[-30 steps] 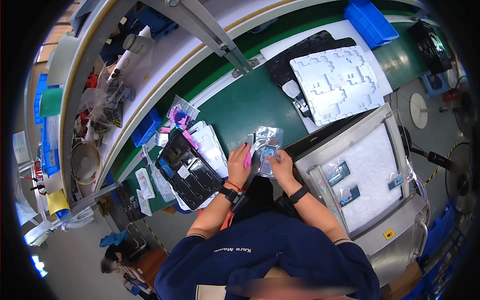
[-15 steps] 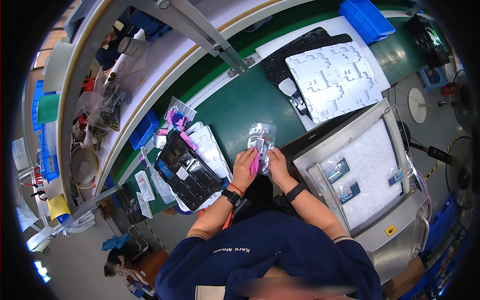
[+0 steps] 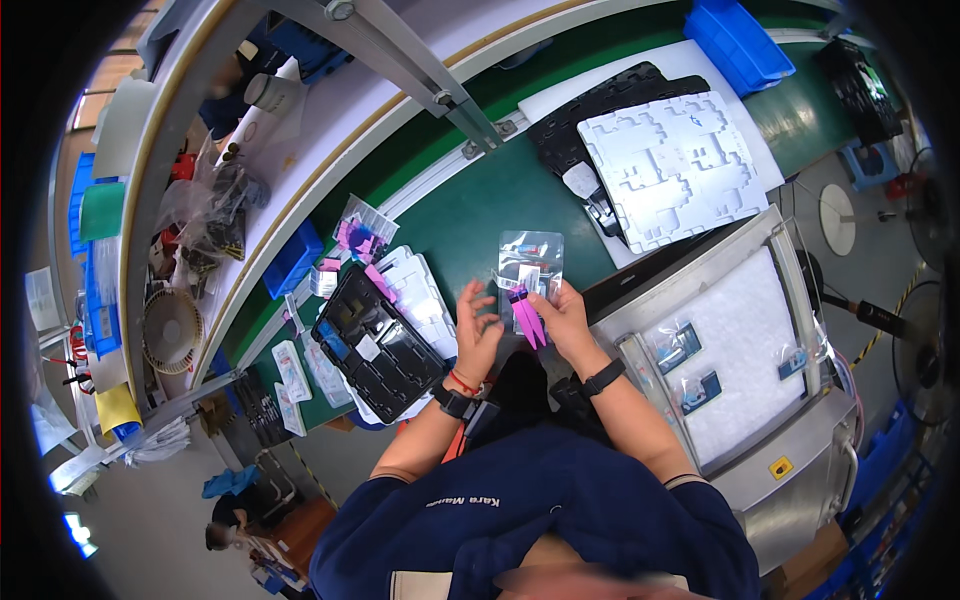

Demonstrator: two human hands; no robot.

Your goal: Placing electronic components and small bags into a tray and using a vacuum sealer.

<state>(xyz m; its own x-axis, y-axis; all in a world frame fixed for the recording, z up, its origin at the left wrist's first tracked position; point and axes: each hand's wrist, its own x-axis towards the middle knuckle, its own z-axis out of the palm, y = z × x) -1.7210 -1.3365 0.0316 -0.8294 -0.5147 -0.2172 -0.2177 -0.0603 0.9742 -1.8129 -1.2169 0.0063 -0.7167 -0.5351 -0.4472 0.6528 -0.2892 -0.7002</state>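
My right hand grips a clear plastic pouch by its right side, over the green bench. Inside the pouch or against it show small parts and a white label. A pink two-pronged piece with a dark end lies over its lower part, by my right thumb; whether it sits inside or in front I cannot tell. To the left of the pouch, my left hand is raised with fingers curled but apart, and nothing shows in it.
Left of my hands lies a black moulded tray over white trays. Beyond on the right is a white moulded tray on black ones. At my right, a metal-framed machine carries several small packs on a white bed. Blue bins stand around.
My left hand has let go of the pouch and moved left, fingers apart. The pouch now faces up more flatly, and the pink piece shows its two prongs spread.
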